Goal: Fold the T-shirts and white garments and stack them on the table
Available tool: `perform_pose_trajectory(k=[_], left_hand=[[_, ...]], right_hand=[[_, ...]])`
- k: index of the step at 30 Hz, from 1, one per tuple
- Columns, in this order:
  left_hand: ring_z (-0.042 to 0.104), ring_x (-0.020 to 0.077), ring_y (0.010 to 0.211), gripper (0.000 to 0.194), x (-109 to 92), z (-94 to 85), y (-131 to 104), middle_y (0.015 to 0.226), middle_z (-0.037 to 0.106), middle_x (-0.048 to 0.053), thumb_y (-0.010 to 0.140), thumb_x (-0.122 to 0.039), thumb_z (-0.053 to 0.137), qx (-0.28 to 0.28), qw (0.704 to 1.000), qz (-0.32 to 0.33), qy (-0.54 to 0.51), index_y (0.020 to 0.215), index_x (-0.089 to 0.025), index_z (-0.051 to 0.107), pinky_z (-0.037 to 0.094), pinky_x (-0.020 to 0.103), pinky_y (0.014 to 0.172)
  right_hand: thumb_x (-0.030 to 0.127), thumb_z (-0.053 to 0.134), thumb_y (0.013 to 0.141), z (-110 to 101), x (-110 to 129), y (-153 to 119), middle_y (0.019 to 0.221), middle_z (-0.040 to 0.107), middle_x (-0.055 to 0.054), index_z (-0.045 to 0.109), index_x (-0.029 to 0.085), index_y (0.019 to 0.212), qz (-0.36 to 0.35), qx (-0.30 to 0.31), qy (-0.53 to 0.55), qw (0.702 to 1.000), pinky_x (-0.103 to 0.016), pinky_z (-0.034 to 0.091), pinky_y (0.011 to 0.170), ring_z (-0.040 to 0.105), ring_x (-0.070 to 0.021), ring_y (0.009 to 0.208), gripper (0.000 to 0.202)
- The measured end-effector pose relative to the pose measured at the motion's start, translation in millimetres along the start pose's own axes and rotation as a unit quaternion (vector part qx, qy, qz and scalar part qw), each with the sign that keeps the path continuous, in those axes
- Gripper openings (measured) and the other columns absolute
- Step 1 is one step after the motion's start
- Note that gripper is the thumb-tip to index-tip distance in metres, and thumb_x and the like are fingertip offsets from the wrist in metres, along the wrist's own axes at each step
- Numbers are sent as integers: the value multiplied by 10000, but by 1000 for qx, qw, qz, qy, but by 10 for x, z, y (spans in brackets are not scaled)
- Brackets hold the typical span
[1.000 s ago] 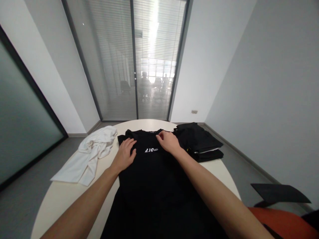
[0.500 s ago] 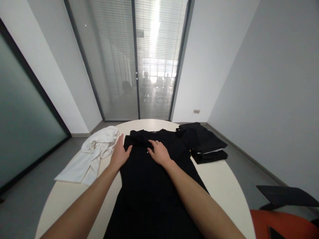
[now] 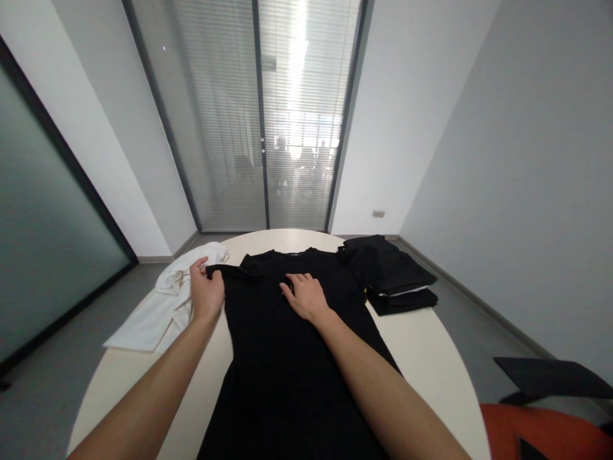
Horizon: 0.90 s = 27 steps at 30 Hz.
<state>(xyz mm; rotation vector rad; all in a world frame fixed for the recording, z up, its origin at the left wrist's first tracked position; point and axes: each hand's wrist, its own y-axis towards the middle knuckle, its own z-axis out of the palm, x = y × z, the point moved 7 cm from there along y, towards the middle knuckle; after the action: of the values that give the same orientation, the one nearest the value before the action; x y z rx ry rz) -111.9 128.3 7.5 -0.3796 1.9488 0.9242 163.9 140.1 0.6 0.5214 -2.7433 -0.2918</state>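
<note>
Left hand [image 3: 207,291] pinches a sleeve [image 3: 234,273] of the black T-shirt [image 3: 282,364], seemingly by its edge; right hand [image 3: 307,298] lies loosely open on the shirt's front.

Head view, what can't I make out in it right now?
All in the head view:
Black T-shirt: chest under the right hand, covered by it; lower hem, cut off by the bottom edge.
White garment: type unclear, partly bunched and behind the left hand.
Orange chair: cut off by the right and bottom edges.
Shapes beyond the blinds: blurred by slats and glare.
</note>
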Motion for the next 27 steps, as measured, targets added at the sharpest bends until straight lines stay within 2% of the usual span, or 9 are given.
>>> perform_pose_trajectory(k=[3, 5, 7, 10, 13, 16, 20, 24, 27], left_hand=[[649, 232, 987, 570, -106, 52, -65, 1124, 657, 65, 815, -281, 610, 65, 992, 39, 103, 1368, -247, 476, 520, 354, 872], [632, 269, 1061, 542, -233, 132, -158, 1180, 655, 76, 828, -304, 610, 126, 967, 107, 193, 1360, -255, 519, 510, 382, 897], [611, 294, 1095, 429, -340, 196, -251, 1204, 649, 90, 860, -308, 579, 163, 932, 177, 273, 1284, -247, 607, 497, 405, 913], [558, 323, 1166, 296, -459, 252, -345, 1255, 634, 100, 876, -292, 580, 170, 886, 265, 342, 1139, -231, 700, 437, 453, 994], [502, 330, 1249, 415, -520, 342, -422, 1381, 578, 105, 857, -234, 612, 187, 857, 321, 358, 1271, -231, 648, 396, 462, 1035], [557, 317, 1184, 510, -496, 485, -497, 1302, 640, 117, 868, -173, 582, 245, 835, 332, 363, 1374, -236, 582, 414, 450, 998], [623, 311, 1101, 451, -420, 625, -497, 1175, 696, 134, 887, -95, 487, 291, 823, 316, 371, 1283, -229, 656, 434, 443, 961], [643, 292, 1127, 481, -340, 734, -372, 1201, 698, 140, 866, -18, 430, 315, 834, 281, 356, 1217, -226, 683, 427, 443, 1006], [618, 297, 1197, 475, -287, 804, -257, 1285, 670, 138, 854, -7, 442, 310, 844, 253, 358, 1198, -232, 680, 391, 494, 1068]], right_hand=[[609, 326, 997, -3, -38, -12, 1487, 511, -107, 502, 236, 1456, 25, -19, -22, 999, -439, 319, 1075, 438, -302, 1330, 617], [641, 332, 980, 6, -94, -15, 1541, 443, -117, 434, 243, 1510, 52, -25, -33, 998, -460, 284, 1104, 389, -331, 1382, 670], [658, 317, 975, 43, -143, -15, 1549, 430, -127, 424, 242, 1519, 71, -8, -36, 997, -470, 267, 1116, 363, -347, 1407, 693], [668, 297, 973, 86, -170, -16, 1544, 437, -130, 510, 232, 1462, 76, 15, -38, 996, -469, 250, 1131, 343, -351, 1424, 689], [674, 308, 966, 88, -172, -20, 1544, 436, -132, 539, 228, 1438, 79, 20, -37, 996, -471, 246, 1137, 337, -357, 1428, 689], [691, 323, 953, 78, -183, -7, 1578, 380, -135, 481, 245, 1482, 88, 26, -27, 995, -503, 233, 1140, 314, -377, 1440, 710], [747, 332, 916, 85, -250, 83, 1617, 286, -166, 370, 272, 1546, 118, 63, -13, 991, -613, 200, 1122, 244, -447, 1459, 790], [784, 360, 880, 164, -302, 232, 1627, 242, -194, 347, 263, 1557, 136, 132, -16, 982, -703, 142, 1096, 174, -501, 1465, 855], [789, 375, 870, 226, -317, 347, 1643, 184, -197, 318, 251, 1568, 144, 153, -21, 977, -719, 111, 1095, 136, -504, 1473, 884]])
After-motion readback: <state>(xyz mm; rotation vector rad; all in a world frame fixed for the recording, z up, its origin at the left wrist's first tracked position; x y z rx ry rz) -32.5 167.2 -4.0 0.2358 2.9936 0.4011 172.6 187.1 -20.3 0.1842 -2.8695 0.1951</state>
